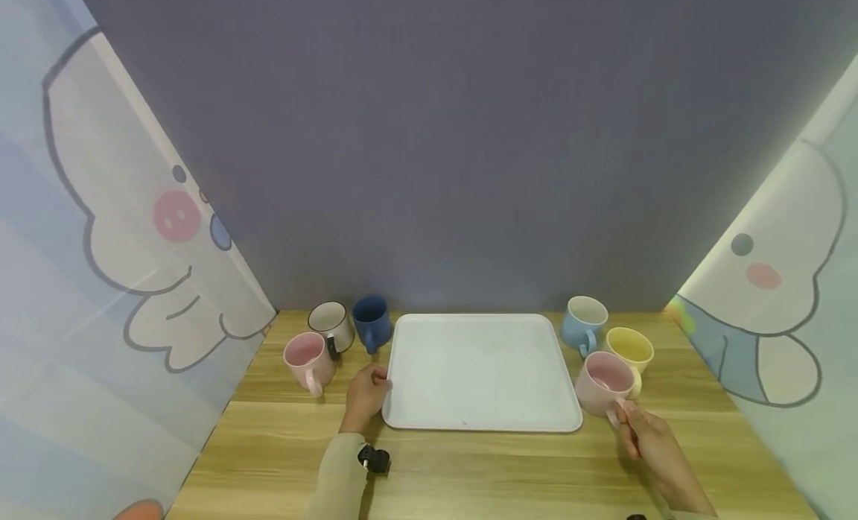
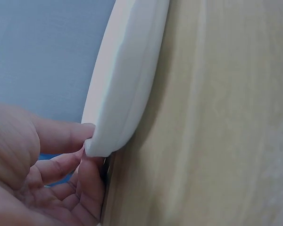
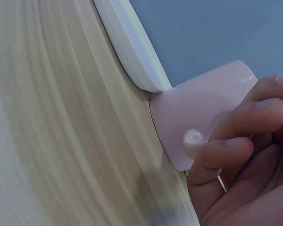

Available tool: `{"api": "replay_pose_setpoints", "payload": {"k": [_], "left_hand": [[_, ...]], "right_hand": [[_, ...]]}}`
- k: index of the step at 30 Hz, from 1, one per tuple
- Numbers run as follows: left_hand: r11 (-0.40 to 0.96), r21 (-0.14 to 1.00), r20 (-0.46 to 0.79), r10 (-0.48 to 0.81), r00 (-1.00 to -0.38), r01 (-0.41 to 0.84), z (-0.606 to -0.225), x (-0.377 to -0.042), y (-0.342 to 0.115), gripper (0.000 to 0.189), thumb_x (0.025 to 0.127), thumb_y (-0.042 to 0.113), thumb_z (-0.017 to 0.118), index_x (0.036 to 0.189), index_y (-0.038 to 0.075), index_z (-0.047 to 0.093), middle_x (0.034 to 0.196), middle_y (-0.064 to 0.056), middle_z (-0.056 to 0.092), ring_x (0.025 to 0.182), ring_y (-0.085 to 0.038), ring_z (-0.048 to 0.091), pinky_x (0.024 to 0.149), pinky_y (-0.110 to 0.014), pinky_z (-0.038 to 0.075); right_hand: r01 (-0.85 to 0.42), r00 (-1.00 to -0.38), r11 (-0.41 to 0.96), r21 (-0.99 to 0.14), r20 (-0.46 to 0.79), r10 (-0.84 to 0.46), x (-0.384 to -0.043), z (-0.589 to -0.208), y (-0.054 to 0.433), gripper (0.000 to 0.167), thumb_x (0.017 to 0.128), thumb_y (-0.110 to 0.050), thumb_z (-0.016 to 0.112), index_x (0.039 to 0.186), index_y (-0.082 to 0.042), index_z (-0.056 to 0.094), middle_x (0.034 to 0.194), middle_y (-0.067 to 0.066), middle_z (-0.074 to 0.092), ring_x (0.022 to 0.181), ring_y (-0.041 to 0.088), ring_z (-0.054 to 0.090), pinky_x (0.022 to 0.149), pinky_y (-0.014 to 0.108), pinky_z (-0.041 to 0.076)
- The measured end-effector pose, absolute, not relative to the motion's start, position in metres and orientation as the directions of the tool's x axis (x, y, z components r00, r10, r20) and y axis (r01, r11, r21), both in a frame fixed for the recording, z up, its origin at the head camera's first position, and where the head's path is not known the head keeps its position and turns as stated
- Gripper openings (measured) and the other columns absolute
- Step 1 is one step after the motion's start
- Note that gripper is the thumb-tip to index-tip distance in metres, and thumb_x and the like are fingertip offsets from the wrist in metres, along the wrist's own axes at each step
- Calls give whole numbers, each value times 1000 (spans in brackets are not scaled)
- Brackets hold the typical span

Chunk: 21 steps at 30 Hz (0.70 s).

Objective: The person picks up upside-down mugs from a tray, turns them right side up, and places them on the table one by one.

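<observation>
My left hand [image 1: 366, 392] pinches the left rim of a white rectangular tray [image 1: 477, 371], thumb on top and fingers below, as the left wrist view shows. At the tray's right side stands a pink mug [image 1: 605, 384], upright on the table. My right hand [image 1: 647, 433] grips that mug's handle with curled fingers. In the right wrist view the pink mug [image 3: 198, 113] sits close against the tray's corner [image 3: 137, 56]; whether they touch I cannot tell. A yellow mug [image 1: 630, 346] and a light blue mug [image 1: 583, 322] stand just behind it.
Left of the tray are a dark blue mug [image 1: 372, 322], a white mug with a black rim [image 1: 331, 324] and another pink mug [image 1: 310, 360]. A grey panel [image 1: 456, 170] rises behind the wooden table [image 1: 469, 475]. Cartoon-printed curtains [image 1: 134, 244] hang on both sides.
</observation>
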<state>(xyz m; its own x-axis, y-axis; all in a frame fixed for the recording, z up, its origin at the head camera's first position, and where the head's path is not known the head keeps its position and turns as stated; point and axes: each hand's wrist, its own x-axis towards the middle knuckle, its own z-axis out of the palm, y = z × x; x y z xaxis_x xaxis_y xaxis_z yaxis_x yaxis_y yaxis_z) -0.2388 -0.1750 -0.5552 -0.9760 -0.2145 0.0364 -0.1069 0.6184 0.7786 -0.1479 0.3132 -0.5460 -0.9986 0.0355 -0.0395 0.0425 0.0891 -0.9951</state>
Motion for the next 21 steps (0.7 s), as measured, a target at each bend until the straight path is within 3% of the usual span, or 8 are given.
{"api": "replay_pose_setpoints", "payload": {"k": [5,9,11,15,18,21], "left_hand": [[626,767,14,-235,-972,-140,-556,-237,-177,14,86,7,69,99,1,69,85,-9,69,77,-19,61,70,-34,49],[627,768,32,-239,-971,-129,-556,-236,-176,12,87,8,69,98,2,70,84,-8,68,76,-19,60,71,-34,48],[623,774,40,-234,-971,-118,-558,-235,-175,12,86,8,69,97,2,70,83,-8,68,76,-19,60,70,-34,47],[622,774,38,-228,-973,-116,-560,-234,-174,14,86,8,70,98,2,70,83,-8,68,76,-18,59,70,-33,47],[617,779,49,-237,-970,-112,-560,-233,-172,14,87,8,70,100,2,70,83,-8,69,75,-17,60,69,-33,48],[629,773,107,-251,-962,-78,-555,-232,-168,13,88,7,68,99,1,69,82,-8,68,74,-18,60,68,-34,48]], "right_hand": [[33,-999,111,-993,-29,37,-146,-548,310,43,113,-30,34,88,1,49,54,-9,42,48,12,36,47,42,23],[45,-998,153,-987,-36,60,-145,-546,310,45,113,-31,35,90,4,50,55,-10,42,50,10,38,47,40,26],[86,-992,208,-974,-64,111,-145,-544,310,49,112,-34,36,95,9,52,55,-9,43,51,10,40,48,37,30],[241,-938,355,-903,-123,323,-139,-537,304,58,110,-44,39,125,11,51,58,-3,55,51,10,50,50,28,42],[271,-877,392,-879,-58,477,-137,-531,288,53,108,-42,46,136,3,48,64,2,68,50,7,55,49,25,44],[115,-862,462,-880,143,487,-142,-523,263,30,105,-25,55,122,0,58,62,1,69,51,1,51,50,23,40]]}}
